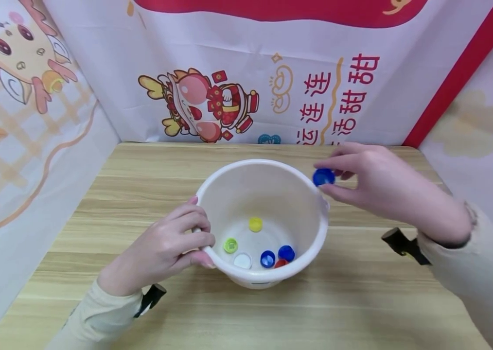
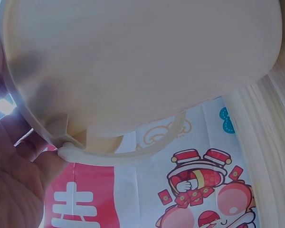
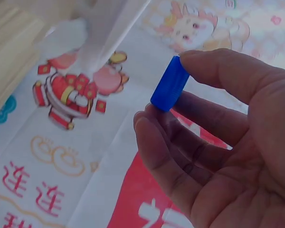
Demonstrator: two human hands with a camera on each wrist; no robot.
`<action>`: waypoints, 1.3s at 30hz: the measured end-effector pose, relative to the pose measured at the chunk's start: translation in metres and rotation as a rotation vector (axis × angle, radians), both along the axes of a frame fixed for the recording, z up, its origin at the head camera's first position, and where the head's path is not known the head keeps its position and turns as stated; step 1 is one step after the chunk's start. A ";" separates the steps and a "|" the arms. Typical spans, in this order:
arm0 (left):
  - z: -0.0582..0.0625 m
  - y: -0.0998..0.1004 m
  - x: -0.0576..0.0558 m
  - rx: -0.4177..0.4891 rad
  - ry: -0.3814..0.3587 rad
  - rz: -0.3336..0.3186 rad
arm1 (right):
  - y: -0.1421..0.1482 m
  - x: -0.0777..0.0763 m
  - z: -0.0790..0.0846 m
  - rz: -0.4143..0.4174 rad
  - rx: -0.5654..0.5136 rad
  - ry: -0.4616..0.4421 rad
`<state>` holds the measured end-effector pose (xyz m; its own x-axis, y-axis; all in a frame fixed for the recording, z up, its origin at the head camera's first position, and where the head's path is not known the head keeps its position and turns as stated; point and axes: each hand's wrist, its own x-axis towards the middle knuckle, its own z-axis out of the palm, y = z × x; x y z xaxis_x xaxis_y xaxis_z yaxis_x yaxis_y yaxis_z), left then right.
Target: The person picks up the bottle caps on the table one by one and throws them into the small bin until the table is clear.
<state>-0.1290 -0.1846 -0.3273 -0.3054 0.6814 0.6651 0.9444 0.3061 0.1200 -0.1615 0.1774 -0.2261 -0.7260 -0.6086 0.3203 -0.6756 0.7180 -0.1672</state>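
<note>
Bucket [image 1: 259, 181] smooth plastic; held cap [image 3: 170, 84] plastic; tabletop [image 1: 373, 282] wood-grained.

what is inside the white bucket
Inside the bucket are a yellow cap, a green cap, a white cap, two blue caps and a red cap, partly covered. The near rim hides the closest part of the bottom; anything there can't be seen.

A pinched blue cap [image 1: 324, 177] is near the white bucket [image 1: 229, 194] holding caps [image 1: 255, 224].

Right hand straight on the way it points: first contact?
Probably the white bucket's right-hand rim, met by the blue cap pinched in the right hand. Height is unclear; it might pass over the rim instead.
</note>
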 end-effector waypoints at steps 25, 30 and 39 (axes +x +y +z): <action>-0.001 -0.001 0.000 0.001 0.005 -0.005 | -0.060 -0.013 0.010 0.065 0.191 -0.125; -0.002 -0.001 0.000 0.003 -0.001 0.000 | -0.050 -0.012 0.013 0.053 0.174 -0.104; -0.002 -0.001 0.000 0.001 -0.002 -0.001 | -0.027 -0.007 0.017 0.005 0.135 -0.068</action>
<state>-0.1291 -0.1854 -0.3295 -0.3062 0.6808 0.6655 0.9444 0.3050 0.1225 -0.1685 0.1505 -0.2094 -0.7400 -0.6467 0.1850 -0.6698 0.7336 -0.1148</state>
